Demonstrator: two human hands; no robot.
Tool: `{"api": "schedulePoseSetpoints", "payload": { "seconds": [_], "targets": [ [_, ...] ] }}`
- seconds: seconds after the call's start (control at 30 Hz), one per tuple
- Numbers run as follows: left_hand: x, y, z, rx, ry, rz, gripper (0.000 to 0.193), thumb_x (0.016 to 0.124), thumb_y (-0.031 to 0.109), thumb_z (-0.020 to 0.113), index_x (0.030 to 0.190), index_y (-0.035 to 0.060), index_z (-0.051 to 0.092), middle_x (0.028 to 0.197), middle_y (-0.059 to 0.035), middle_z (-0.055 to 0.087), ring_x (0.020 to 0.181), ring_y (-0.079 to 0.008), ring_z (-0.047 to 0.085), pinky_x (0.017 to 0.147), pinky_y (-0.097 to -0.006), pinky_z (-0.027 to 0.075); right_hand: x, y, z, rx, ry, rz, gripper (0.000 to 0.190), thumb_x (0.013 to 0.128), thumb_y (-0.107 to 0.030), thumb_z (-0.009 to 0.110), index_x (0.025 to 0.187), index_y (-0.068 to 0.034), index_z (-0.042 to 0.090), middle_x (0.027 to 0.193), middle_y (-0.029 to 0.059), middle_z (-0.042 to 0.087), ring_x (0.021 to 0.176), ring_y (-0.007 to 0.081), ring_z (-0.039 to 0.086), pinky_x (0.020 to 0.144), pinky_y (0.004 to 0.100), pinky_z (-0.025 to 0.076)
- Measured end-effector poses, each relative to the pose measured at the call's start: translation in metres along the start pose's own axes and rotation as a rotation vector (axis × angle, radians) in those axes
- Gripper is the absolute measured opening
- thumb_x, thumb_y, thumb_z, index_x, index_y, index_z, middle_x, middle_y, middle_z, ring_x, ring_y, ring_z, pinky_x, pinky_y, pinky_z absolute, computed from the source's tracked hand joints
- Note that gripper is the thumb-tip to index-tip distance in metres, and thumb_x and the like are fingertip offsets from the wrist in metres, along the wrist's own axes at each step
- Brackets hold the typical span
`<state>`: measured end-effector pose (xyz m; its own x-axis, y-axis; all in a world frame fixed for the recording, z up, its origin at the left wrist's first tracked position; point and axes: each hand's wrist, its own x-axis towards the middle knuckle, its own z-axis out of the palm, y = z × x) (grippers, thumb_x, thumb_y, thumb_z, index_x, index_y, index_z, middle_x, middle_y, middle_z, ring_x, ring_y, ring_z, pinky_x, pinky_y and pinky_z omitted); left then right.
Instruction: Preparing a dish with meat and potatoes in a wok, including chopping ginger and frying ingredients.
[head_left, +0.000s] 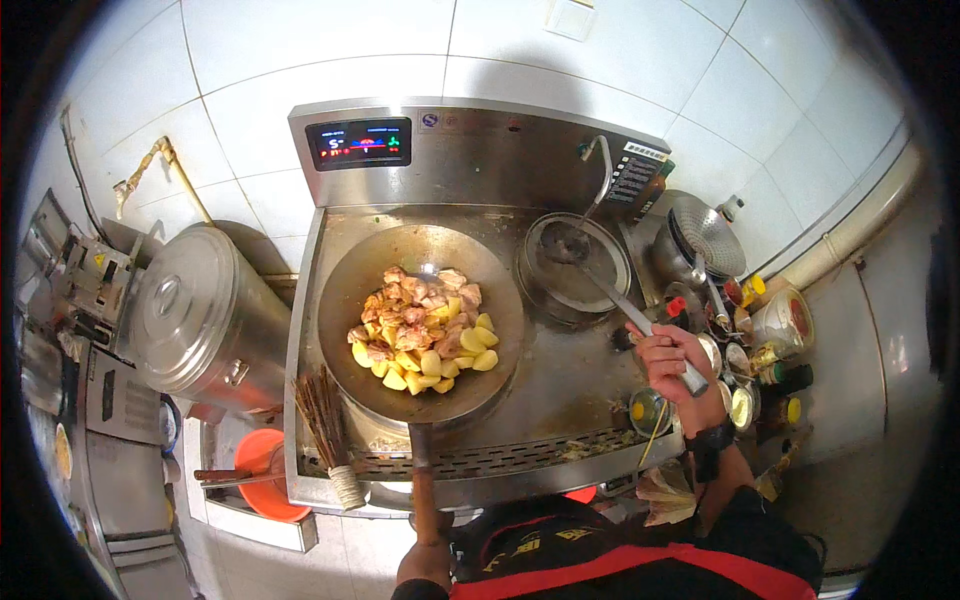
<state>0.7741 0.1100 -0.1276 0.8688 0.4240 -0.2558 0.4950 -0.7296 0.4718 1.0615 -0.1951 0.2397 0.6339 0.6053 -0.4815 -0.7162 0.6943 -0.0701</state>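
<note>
My left hand (424, 564) grips the wooden handle (425, 502) of a steel wok (345, 281) at the bottom of the view. Browned meat pieces (412, 307) and peeled potato chunks (431, 364) lie in the wok, the potatoes mostly along its near side. My right hand (670, 361) is closed around the metal handle of a ladle (619, 300). The ladle's bowl is at a round pot of water (540, 296), below the curved spout of a faucet (606, 169). Whether the bowl touches the water I cannot tell.
A bamboo wok brush (322, 420) leans at the stove's (570, 375) front left. To the left stand a large lidded steel drum (187, 300) and an orange bucket (262, 457). On the right are a perforated strainer (709, 236), seasoning bowls (742, 409), several bottles and a glass jar (649, 412).
</note>
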Motion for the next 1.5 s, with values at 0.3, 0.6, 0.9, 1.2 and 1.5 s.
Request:
{"api": "schedulePoseSetpoints", "payload": {
  "seconds": [0.3, 0.6, 0.9, 1.2, 1.5],
  "targets": [
    [-0.003, -0.006, 0.001, -0.016, 0.008, 0.015, 0.035, 0.079, 0.039, 0.068, 0.091, 0.0054, 0.068, 0.083, -0.0138, 0.07, 0.087, -0.0329, 0.067, 0.076, -0.0434, 0.051, -0.005, 0.003, 0.008, -0.039, 0.05, -0.076, 0.041, 0.1, -0.015, 0.042, 0.134, 0.007, 0.036, 0.07, -0.001, 0.042, 0.049, 0.0073, 0.043, 0.044, 0.0232, 0.042],
    [-0.031, -0.103, 0.047, -0.184, -0.19, -0.077, 0.033, 0.081, 0.036, 0.065, 0.086, 0.0041, 0.07, 0.08, -0.0138, 0.071, 0.081, -0.0324, 0.069, 0.075, -0.0451, 0.052, -0.015, 0.004, 0.012, -0.032, 0.051, -0.02, 0.039, 0.098, -0.014, 0.046, 0.131, 0.005, 0.039, 0.07, -0.001, 0.043, 0.047, 0.0063, 0.041, 0.041, 0.0214, 0.039],
    [-0.138, -0.23, 0.014, -0.263, -0.507, -0.436, 0.026, 0.094, 0.023, 0.05, 0.088, 0.0035, 0.067, 0.075, -0.0075, 0.07, 0.059, -0.0193, 0.068, 0.057, -0.0335, 0.055, -0.055, 0.038, 0.031, -0.272, 0.04, 0.054, 0.023, 0.099, -0.014, 0.046, 0.116, -0.001, 0.052, 0.07, -0.0029, 0.043, 0.048, 0.0043, 0.041, 0.039, 0.0208, 0.039],
    [-0.091, -0.04, -0.19, -1.027, -0.253, -0.302, 0.039, 0.098, 0.026, 0.053, 0.116, -0.0076, 0.06, 0.095, -0.0148, 0.07, 0.081, -0.0195, 0.07, 0.064, -0.0278, 0.054, -0.067, 0.109, 0.016, -0.084, -0.019, 0.206, 0.036, 0.102, -0.018, 0.042, 0.133, 0.0, 0.042, 0.071, -0.0023, 0.038, 0.049, 0.0045, 0.039, 0.039, 0.0215, 0.037],
    [-0.025, 0.046, -0.176, -1.749, -0.766, -0.311, 0.031, 0.094, 0.022, 0.059, 0.117, 0.0017, 0.054, 0.086, -0.006, 0.062, 0.067, -0.0161, 0.06, 0.056, -0.0284, 0.047, -0.031, 0.149, -0.069, -1.827, 0.383, -0.437, 0.04, 0.089, -0.011, 0.055, 0.128, -0.005, 0.051, 0.056, -0.0006, 0.045, 0.041, 0.0085, 0.043, 0.037, 0.0274, 0.037]
  ]
}}
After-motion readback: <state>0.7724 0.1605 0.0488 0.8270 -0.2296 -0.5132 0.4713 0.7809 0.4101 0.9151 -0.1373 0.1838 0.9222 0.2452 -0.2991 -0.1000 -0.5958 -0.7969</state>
